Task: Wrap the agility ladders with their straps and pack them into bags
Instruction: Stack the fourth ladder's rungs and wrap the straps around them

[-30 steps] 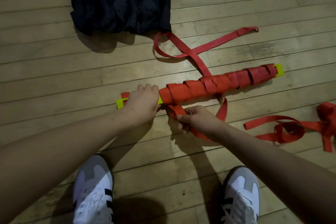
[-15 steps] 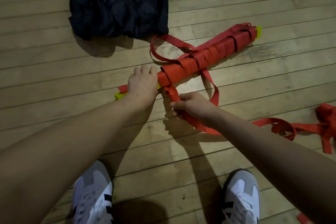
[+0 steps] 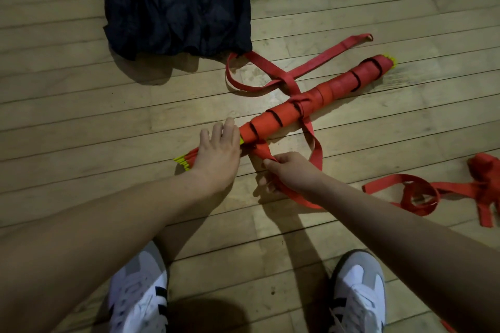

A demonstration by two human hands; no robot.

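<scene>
Two hands share the work. Our left hand (image 3: 216,154) lies flat, fingers spread, on the near end of the ladder (image 3: 311,105), pinning it to the floor (image 3: 81,121) so the bundle cannot roll or spring apart. Our right hand (image 3: 292,173) pinches the strap (image 3: 315,149) just beside that end, thumb and fingers closed on the webbing, keeping tension so the next turn should lie snug.

We count one ladder bundle, lying on a slant from near left to far right, yellow rung tips showing at both ends. Red webbing covers most of its length, and only the near stretch under our left hand looks bare, so we judge the wrapping nearly done. Loose strap tails cross beyond the bundle's middle.

One dark bag (image 3: 176,3) lies flat past the bundle, its mouth toward us, near enough to slide the roll in once tied. One more heap of red webbing (image 3: 433,192) sits well apart at right, probably a second ladder awaiting its turn. Two white shoes (image 3: 138,295) frame the bottom.
</scene>
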